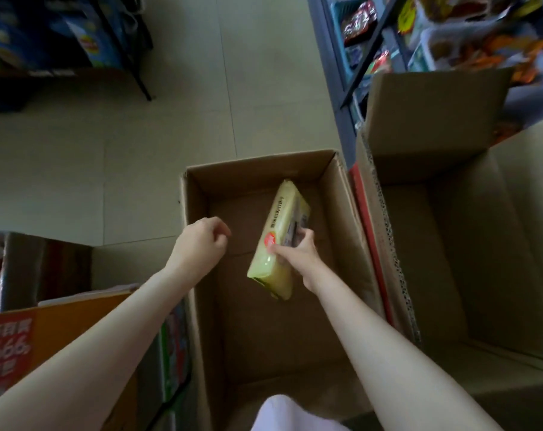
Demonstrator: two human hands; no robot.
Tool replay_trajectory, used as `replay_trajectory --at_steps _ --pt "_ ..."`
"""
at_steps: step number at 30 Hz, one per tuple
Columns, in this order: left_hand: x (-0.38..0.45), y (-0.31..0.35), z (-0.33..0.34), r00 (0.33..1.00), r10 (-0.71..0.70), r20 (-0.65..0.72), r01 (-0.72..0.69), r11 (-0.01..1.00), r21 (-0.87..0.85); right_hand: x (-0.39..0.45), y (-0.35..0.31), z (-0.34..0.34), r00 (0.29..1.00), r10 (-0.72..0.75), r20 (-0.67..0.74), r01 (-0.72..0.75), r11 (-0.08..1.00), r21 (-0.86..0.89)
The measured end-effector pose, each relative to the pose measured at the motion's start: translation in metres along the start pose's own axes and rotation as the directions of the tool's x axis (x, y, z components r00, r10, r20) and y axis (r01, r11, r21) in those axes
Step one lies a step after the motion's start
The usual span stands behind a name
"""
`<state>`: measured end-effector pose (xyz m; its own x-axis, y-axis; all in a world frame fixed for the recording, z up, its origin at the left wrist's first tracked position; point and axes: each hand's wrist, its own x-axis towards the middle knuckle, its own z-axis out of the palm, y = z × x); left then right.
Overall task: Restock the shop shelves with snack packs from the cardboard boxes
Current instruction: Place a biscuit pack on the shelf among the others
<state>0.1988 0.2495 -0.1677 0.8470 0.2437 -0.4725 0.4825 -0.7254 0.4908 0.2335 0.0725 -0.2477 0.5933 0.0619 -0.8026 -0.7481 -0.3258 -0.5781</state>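
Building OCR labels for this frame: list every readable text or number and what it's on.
"666": white print on the red panel of the orange box; the characters around it are too blurred to read.
Yellow snack pack in the right hand: printed line along its edge, unreadable.
Blue bags on the left rack: round logo, blurred.

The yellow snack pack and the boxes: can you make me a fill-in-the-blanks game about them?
1. The right hand holds a ____ snack pack.
2. The pack is over the open ____ box.
3. The left hand holds ____.
4. The shelves with snacks stand on the person's ____ side.

Missing words: yellow; cardboard; nothing; right
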Motion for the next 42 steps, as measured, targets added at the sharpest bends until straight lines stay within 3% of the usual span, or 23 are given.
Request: replay_trajectory --at_steps 4,8,11,15,17,21,24,30,33,37,42 --pt "-0.004 0.034 -0.046 0.993 -0.093 0.076 0.106 0.979 -0.177 -0.076 -0.056 -0.002 0.929 -0.074 0.362 0.006 0.983 0.184" --pt "-0.038 0.086 -0.111 0.973 -0.110 0.204 0.213 0.772 -0.598 -0.163 -0.099 -0.023 0.859 -0.274 0.432 0.171 0.950 0.262" --pt "-0.077 0.131 -0.162 0.934 0.078 0.350 0.197 0.703 -0.683 -0.228 -0.133 -0.056 0.831 -0.410 0.377 0.276 0.891 0.359" --pt "-0.120 0.195 -0.205 0.815 0.384 0.435 0.099 0.646 -0.757 -0.316 -0.171 -0.109 0.753 -0.589 0.293 0.441 0.783 0.439" --pt "-0.141 0.234 -0.216 0.769 0.489 0.411 0.007 0.637 -0.771 -0.358 -0.180 -0.134 0.741 -0.629 0.236 0.505 0.753 0.422" --pt "-0.194 0.310 -0.209 0.784 0.598 0.166 -0.360 0.657 -0.662 -0.424 -0.181 -0.176 0.776 -0.620 -0.116 0.627 0.738 0.251" --pt "-0.232 0.355 -0.192 0.656 0.751 0.073 -0.587 0.568 -0.577 -0.463 -0.163 -0.201 0.741 -0.602 -0.298 0.661 0.733 0.162" --pt "-0.306 0.420 -0.172 0.387 0.905 0.177 -0.647 0.403 -0.648 -0.541 -0.102 -0.261 0.601 -0.505 -0.619 0.751 0.622 0.222" --pt "-0.341 0.443 -0.159 0.319 0.896 0.308 -0.655 0.444 -0.612 -0.578 -0.066 -0.286 0.527 -0.516 -0.675 0.801 0.566 0.192" --pt "-0.388 0.460 -0.137 0.128 0.832 0.539 -0.790 0.414 -0.452 -0.627 -0.015 -0.307 0.432 -0.544 -0.719 0.850 0.513 0.123" --pt "-0.449 0.483 -0.093 0.012 0.831 0.556 -0.823 0.324 -0.466 -0.689 0.043 -0.339 0.401 -0.550 -0.732 0.821 0.570 0.022"
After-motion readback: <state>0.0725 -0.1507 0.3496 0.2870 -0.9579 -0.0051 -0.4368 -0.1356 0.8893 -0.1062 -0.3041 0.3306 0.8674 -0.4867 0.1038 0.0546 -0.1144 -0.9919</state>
